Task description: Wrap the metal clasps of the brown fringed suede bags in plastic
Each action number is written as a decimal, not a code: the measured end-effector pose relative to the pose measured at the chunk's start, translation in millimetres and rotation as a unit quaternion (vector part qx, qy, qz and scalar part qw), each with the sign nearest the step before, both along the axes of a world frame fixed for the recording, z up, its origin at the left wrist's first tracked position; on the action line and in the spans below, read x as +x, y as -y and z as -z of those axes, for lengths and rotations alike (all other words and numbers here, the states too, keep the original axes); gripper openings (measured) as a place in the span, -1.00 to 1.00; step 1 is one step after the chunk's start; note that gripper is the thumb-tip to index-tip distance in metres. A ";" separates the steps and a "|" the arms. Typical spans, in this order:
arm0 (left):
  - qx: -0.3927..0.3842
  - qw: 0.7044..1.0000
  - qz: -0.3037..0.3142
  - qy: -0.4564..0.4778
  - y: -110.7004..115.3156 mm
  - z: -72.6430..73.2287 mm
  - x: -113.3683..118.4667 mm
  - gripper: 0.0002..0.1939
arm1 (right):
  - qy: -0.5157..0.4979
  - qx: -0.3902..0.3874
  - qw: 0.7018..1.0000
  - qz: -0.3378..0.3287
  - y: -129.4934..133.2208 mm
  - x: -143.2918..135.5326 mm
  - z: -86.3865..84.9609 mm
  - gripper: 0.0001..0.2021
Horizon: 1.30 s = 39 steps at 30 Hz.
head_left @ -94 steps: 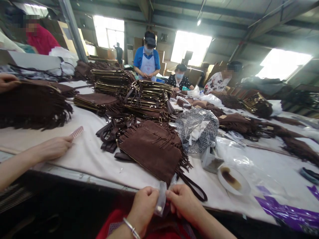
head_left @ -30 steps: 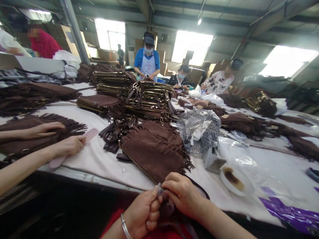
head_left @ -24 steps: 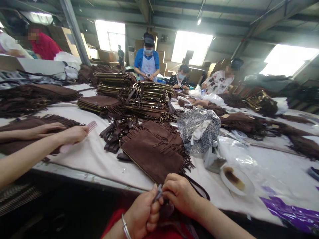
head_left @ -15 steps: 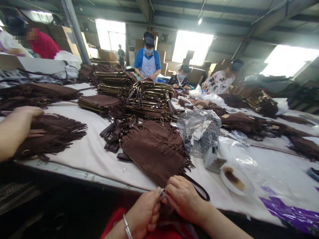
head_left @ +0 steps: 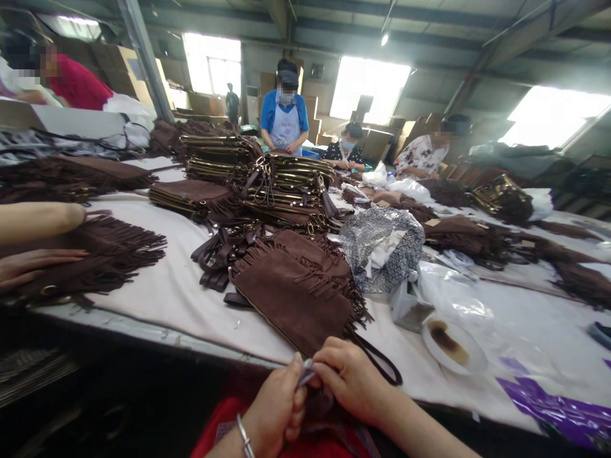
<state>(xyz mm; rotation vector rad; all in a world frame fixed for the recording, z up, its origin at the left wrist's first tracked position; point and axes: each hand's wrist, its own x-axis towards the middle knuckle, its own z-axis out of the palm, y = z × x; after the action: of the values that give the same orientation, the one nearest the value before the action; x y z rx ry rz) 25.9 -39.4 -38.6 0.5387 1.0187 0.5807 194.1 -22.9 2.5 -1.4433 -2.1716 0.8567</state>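
Low at the table's front edge, my left hand point(head_left: 279, 404) and my right hand point(head_left: 351, 380) meet with fingers closed. Between them they pinch a small greyish-white piece of cloth-like material point(head_left: 305, 374); its exact kind is unclear. Just beyond my fingers lies a dark brown fringed suede bag point(head_left: 296, 292), its zipped edge towards me. A thin brown strap point(head_left: 382, 362) loops out beside my right hand. Behind that bag are another fringed bag and a cluster of dark straps point(head_left: 222, 257).
Stacked bags with gold zips point(head_left: 286, 191) stand further back. To the right are a patterned crumpled plastic bag point(head_left: 382, 242), a metal container point(head_left: 408, 305), a white dish with brown liquid point(head_left: 449, 346) and purple plastic point(head_left: 558, 407). At left, another person's hands point(head_left: 42, 261) touch a fringed bag point(head_left: 109, 254).
My hands stay together, with slightly more of the pale material showing between my fingers. At left, the other person's arm has shifted and a second hand now shows on the fringed bag.
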 end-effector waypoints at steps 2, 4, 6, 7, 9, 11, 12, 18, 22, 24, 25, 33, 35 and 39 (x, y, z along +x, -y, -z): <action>0.011 1.000 -0.004 -0.025 0.5 0.9 1.7 -0.27 | 0.018 0.000 1.000 0.018 3.7 -5.9 1.7 -0.75; 0.020 0.999 -0.005 -0.044 0.8 2.0 2.9 -0.27 | 0.032 -0.006 0.998 0.054 7.5 -11.0 4.8 -0.77; 0.033 0.998 -0.005 -0.059 0.6 3.6 3.3 -0.29 | 0.039 -0.016 0.995 0.091 10.7 -15.0 8.3 -0.78; 0.040 0.997 -0.007 -0.067 0.5 4.5 3.4 -0.29 | 0.035 -0.022 0.993 0.111 11.8 -16.8 9.6 -0.79; 0.057 0.995 -0.007 -0.076 0.5 6.1 3.2 -0.30 | 0.008 -0.053 0.986 0.156 12.8 -20.2 10.4 -0.82; 0.066 0.995 -0.002 -0.078 1.5 7.5 2.9 -0.30 | -0.040 -0.120 0.972 0.201 12.4 -23.4 8.9 -0.85; 0.067 0.995 0.001 -0.077 2.4 8.2 2.8 -0.31 | -0.064 -0.151 0.963 0.216 11.9 -24.8 7.8 -0.87; 0.078 0.995 -0.008 -0.064 6.5 11.2 4.5 -0.34 | -0.080 -0.114 0.966 0.216 9.6 -22.4 13.7 -0.91; 0.064 0.995 -0.012 -0.070 4.9 12.1 4.8 -0.32 | -0.018 0.035 0.985 0.166 6.0 -7.5 24.9 -0.86; 0.059 0.995 -0.011 -0.077 4.2 11.9 4.3 -0.32 | -0.002 0.085 0.985 0.151 3.8 1.3 24.1 -0.85; 0.057 0.995 -0.011 -0.078 4.1 11.6 4.0 -0.32 | 0.001 0.097 0.987 0.131 3.1 5.0 21.4 -0.86; 0.091 0.994 -0.028 -0.052 4.1 21.0 7.5 -0.41 | 0.095 0.121 0.984 -0.087 5.9 2.7 2.2 -0.79; 0.110 0.992 -0.031 -0.048 3.5 25.7 8.1 -0.45 | 0.112 0.119 0.983 -0.081 5.3 -1.8 6.8 -0.86; 0.111 0.991 -0.036 -0.063 3.4 24.4 7.0 -0.50 | 0.115 0.094 0.986 -0.077 2.4 -4.7 10.0 -0.86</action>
<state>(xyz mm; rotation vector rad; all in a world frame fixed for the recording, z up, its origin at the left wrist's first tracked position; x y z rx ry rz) 33.0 -42.8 -63.0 0.7454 1.1031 0.7360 189.5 -25.4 -7.5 -1.3518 -2.4856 0.5355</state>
